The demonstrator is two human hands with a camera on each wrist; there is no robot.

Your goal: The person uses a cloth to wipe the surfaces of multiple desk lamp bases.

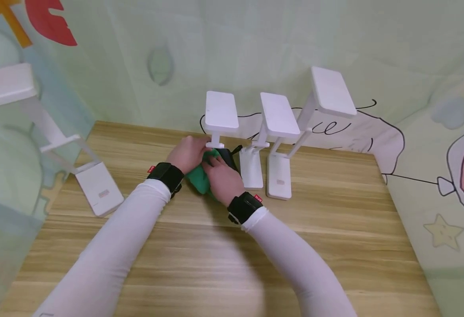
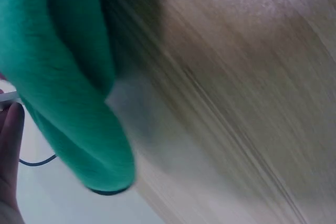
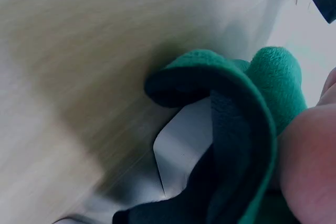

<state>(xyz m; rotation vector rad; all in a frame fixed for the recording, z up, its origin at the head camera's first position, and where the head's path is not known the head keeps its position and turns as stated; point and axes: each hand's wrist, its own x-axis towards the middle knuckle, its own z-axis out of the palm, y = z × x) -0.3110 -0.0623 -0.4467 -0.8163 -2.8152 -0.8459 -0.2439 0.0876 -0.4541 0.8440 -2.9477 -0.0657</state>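
Note:
A white folding desk lamp (image 1: 221,111) stands near the back wall, its lower part hidden by a green cloth (image 1: 199,178) and the hands. My left hand (image 1: 188,155) pinches the lamp at its hinge; in the left wrist view the thumb (image 2: 10,145) lies against a white piece. The right hand (image 1: 224,179) grips the cloth in front of the lamp, fingers bent into its folds. In the right wrist view the cloth's dark underside (image 3: 236,129) curls round a white plate (image 3: 184,142). A small black loop (image 1: 237,149) sticks out at the cloth's right.
Two more white desk lamps stand close on the right, one with its base (image 1: 251,169) beside the cloth, the other (image 1: 279,176) further right. Another lamp (image 1: 100,189) stands at the left. A printed fabric wall (image 1: 128,75) encloses the wooden table (image 1: 200,264).

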